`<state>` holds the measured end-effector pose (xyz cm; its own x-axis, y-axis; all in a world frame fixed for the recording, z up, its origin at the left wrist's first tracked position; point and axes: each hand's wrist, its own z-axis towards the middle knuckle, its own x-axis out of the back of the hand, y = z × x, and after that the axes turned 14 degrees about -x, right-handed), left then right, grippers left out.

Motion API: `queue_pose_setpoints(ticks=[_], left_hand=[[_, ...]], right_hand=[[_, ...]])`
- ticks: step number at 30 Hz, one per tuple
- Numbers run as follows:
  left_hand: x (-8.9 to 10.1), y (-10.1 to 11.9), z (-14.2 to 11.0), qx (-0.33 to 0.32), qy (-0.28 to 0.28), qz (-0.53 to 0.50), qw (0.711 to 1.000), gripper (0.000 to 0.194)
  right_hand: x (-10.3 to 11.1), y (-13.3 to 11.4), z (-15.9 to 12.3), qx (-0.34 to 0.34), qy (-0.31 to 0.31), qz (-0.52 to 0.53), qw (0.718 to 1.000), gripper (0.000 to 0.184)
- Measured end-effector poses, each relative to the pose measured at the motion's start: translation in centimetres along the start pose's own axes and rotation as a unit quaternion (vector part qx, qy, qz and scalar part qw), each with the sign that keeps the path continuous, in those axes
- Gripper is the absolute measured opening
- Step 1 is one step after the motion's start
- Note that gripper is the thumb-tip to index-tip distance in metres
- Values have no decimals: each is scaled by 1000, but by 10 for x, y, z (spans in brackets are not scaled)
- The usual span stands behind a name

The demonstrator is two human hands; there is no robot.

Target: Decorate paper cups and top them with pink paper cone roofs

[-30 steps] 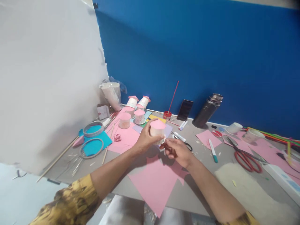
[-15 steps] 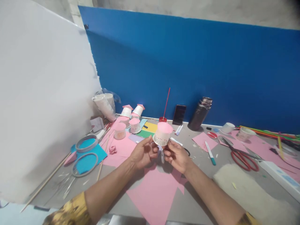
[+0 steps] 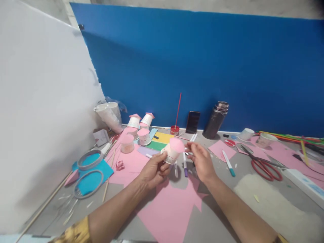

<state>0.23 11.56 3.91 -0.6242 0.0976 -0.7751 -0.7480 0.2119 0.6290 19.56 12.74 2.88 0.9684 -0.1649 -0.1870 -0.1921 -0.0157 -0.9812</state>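
Note:
My left hand [image 3: 153, 169] is closed round a small white paper cup [image 3: 172, 152] with a pink paper top. It holds the cup tilted to the right above the grey table [image 3: 220, 209]. My right hand [image 3: 201, 161] is just to the right of the cup and slightly apart from it. Its thumb and fingertips are pinched together near the pink top, and I cannot make out what they hold, if anything. A purple marker [image 3: 185, 166] and a white marker [image 3: 176, 170] lie on the table below the cup. A large pink paper sheet [image 3: 172, 211] lies under both forearms.
Several more pink-topped cups [image 3: 138, 132] stand at the back left, near two rings [image 3: 89, 167] on blue paper. Along the blue wall are a red pot with a stick [image 3: 174, 129], a phone [image 3: 192, 122] and a steel flask [image 3: 215, 120]. At right lie a teal pen [image 3: 228, 163] and red scissors [image 3: 266, 167].
The cup has tipped to the right and now rests in my left hand only. My right hand has let go of it and shifted right. The camera view has also shifted.

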Motion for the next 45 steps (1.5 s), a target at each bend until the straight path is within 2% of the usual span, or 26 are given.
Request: queue_pose_setpoints(ticks=[3,6,8,11,14,19,23,27,29,33,39,45], left_hand=[[1,-8,-1,17,-26,15,999,37],[3,-16,-3,55,-60,25,996,38],[4,-19,-5,79,-89,30,992,37],[5,-21,-7,98,-121,34,987,37],[6,-21,-7,97,-126,30,987,34],[9,-21,-6,97,-125,26,987,33],[9,-22,-6,95,-116,29,988,34],[9,-22,-4,79,-102,28,991,36],[9,-21,-3,75,-100,21,992,37],[8,-20,-3,71,-104,16,992,36],[9,-21,-4,90,-134,23,987,33],[12,-22,-3,95,-146,32,984,36]], right_hand=[[9,-15,-3,147,-50,-56,986,53],[10,-26,-12,204,-114,-119,965,61],[8,-28,-18,205,-141,-147,957,55],[3,-28,-21,221,-167,-166,946,36],[0,-26,-20,229,-167,-173,943,25],[1,-21,-20,194,-172,-173,950,19],[3,-19,-20,163,-175,-182,954,25],[11,-21,-14,154,-165,-155,962,57],[14,-22,-11,176,-143,-132,965,62],[14,-25,-11,210,-131,-149,957,62],[6,-30,-23,250,-143,-256,923,71],[4,-23,-19,269,-139,-264,916,58]])
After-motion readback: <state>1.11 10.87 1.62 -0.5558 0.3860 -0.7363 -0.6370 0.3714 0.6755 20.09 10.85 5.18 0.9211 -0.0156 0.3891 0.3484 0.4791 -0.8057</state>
